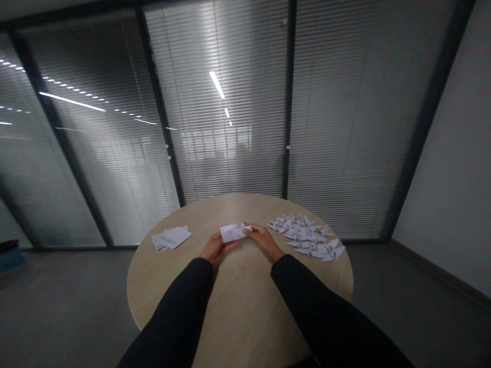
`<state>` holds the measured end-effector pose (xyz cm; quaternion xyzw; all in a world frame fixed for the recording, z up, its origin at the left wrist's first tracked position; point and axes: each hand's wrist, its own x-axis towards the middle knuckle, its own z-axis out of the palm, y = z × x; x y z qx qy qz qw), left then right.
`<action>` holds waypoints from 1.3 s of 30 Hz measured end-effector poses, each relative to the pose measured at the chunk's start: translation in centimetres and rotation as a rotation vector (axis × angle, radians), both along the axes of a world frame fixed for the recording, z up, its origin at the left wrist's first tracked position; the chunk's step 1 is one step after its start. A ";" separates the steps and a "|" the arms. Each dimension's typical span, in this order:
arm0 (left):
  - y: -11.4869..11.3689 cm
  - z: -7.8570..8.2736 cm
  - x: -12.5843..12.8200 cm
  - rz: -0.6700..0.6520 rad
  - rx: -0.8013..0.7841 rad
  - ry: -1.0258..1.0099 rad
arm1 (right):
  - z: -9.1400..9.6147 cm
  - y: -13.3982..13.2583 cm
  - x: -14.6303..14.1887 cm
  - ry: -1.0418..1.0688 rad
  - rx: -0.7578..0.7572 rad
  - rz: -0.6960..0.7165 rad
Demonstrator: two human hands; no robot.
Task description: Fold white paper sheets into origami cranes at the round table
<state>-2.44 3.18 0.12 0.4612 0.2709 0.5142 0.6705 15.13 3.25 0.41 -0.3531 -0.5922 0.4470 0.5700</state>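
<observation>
Folded white paper [233,231] is held just above the worktop [245,301], between your left hand [215,249] and right hand [264,242]. Both hands are closed on it: your right fingers [249,230] pinch its right end, while your left fingers [227,244] grip its left end. This two-ended hold appears to keep the folded strip taut and off the surface. Paper sheets [171,237] lie in an overlapping stack on the worktop at your left. Origami cranes [307,236] lie in a heap at your right, near your right hand, apparently kept to that side to stay apart from the sheets. Black sleeves [172,312] cover your forearms. Slatted blinds [218,102] stand beyond the worktop's far rim.
</observation>
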 end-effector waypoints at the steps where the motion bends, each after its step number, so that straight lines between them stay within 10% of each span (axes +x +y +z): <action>1: 0.0 0.0 0.0 -0.004 0.000 0.004 | -0.1 0.1 0.0 0.007 -0.006 0.004; 12: -0.4 0.2 0.2 -0.063 -0.011 0.031 | -0.3 0.1 -0.2 0.132 -0.052 0.099; 39: -1.2 1.3 0.8 -0.058 -0.156 -0.061 | -1.0 1.2 0.0 -0.064 0.116 -0.295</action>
